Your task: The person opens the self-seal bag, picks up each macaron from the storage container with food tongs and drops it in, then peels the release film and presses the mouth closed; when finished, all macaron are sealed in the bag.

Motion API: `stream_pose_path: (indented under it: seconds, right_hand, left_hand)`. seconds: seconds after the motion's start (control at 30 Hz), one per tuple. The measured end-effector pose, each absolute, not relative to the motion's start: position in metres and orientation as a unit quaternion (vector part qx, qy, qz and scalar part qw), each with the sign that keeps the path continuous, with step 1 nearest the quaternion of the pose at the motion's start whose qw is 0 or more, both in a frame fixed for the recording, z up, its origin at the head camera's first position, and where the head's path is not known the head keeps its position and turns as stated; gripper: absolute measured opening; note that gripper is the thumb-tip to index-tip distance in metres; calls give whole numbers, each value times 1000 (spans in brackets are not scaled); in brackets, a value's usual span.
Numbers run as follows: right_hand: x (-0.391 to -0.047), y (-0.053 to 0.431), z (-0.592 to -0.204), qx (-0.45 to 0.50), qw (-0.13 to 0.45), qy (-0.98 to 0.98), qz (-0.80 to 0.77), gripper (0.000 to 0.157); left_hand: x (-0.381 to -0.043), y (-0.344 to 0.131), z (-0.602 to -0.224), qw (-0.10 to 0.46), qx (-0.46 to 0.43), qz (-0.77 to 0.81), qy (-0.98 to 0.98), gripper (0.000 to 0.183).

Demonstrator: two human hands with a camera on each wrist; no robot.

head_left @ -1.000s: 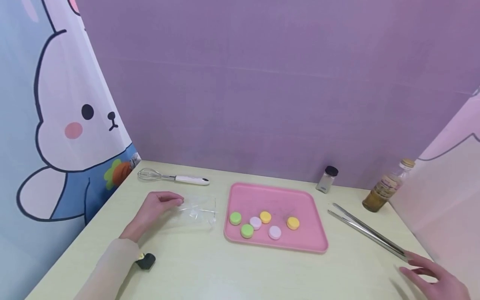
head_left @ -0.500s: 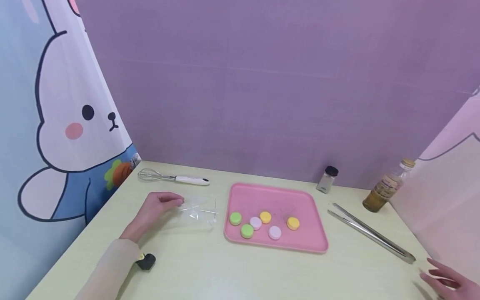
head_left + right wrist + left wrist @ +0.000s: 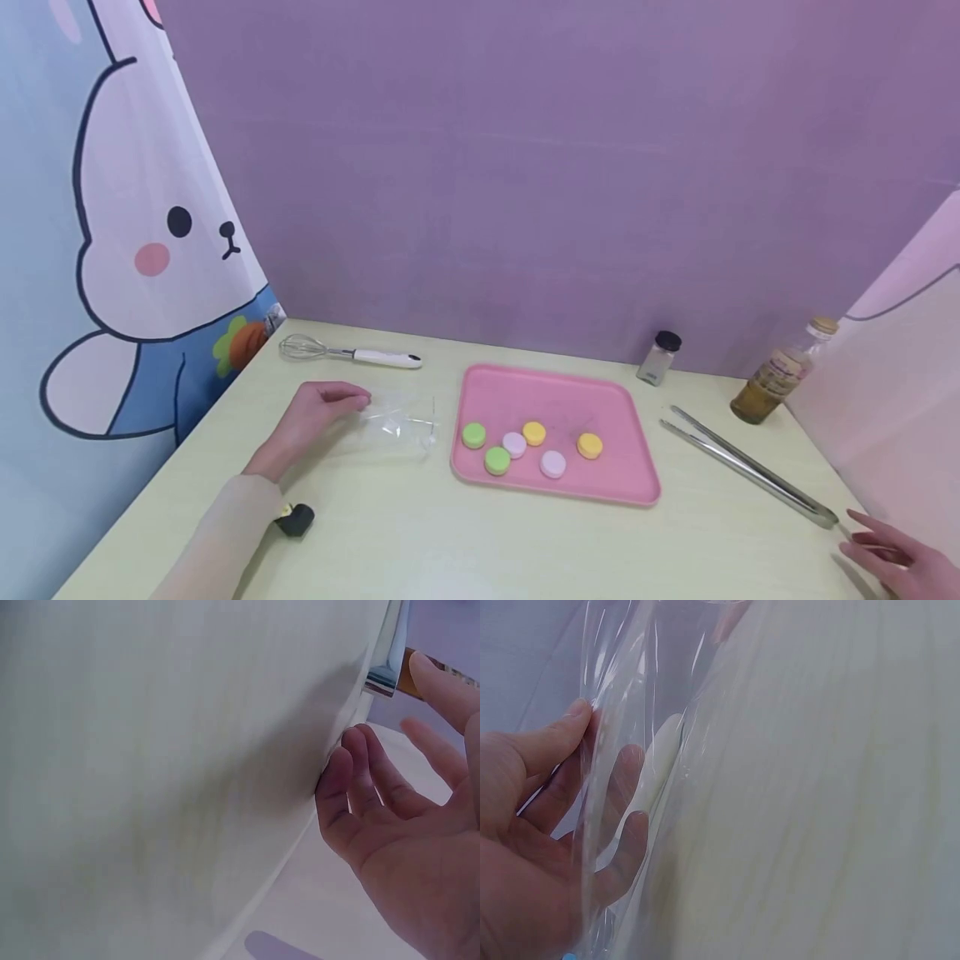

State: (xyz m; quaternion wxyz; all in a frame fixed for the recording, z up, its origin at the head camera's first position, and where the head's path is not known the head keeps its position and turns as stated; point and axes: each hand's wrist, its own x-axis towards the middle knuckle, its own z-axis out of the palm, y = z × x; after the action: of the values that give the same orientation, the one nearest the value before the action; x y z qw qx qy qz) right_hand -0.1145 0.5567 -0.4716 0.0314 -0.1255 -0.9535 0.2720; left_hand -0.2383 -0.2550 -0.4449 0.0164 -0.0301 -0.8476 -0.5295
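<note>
My left hand (image 3: 318, 417) pinches the edge of a clear plastic bag (image 3: 393, 427) between thumb and forefinger. In the left wrist view, the other fingers show through the bag's film (image 3: 667, 645). At the lower right, my right hand (image 3: 903, 554) lies just past the near end of the metal tongs (image 3: 757, 475), its fingers loosely bent and holding nothing. The right wrist view has the tongs' end (image 3: 382, 679) above the fingertips, apart from them. A thin grey strip shows between tongs and hand in the head view; whether fingers touch it I cannot tell.
A pink tray (image 3: 555, 383) holds several green, lilac and yellow macarons (image 3: 552, 464). Behind lie a whisk (image 3: 386, 358), a black-lidded shaker (image 3: 656, 360) and a corked bottle (image 3: 776, 379). A small black object (image 3: 295, 521) sits beside the left sleeve.
My right hand has moved right and down, away from the tongs' near end, which its fingers overlapped a second ago. The left hand stays on the bag. The head view has shifted slightly.
</note>
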Motion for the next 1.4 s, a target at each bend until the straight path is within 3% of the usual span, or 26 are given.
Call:
stream_pose_path:
  seconds: [0.1, 0.27, 0.5, 0.87, 1.4]
  right_hand:
    - [-120, 557, -469, -106, 27, -963, 247, 63]
    - [-131, 549, -461, -94, -6, -968, 231, 76]
    - [-149, 527, -447, -68, -31, -972, 223, 79]
    - [-167, 514, -449, 10, 62, -969, 238, 62]
    - [-182, 496, -461, 98, 90, -953, 271, 45]
  left_hand:
    - [-240, -255, -445, 17, -30, -530, -847, 29]
    - [-240, -253, -443, 17, -30, -530, -847, 31]
    - [-239, -251, -439, 24, -34, -532, -846, 30]
    - [-239, -248, -441, 18, -31, -542, -840, 29]
    - [-237, -250, -442, 21, -36, -539, -841, 27]
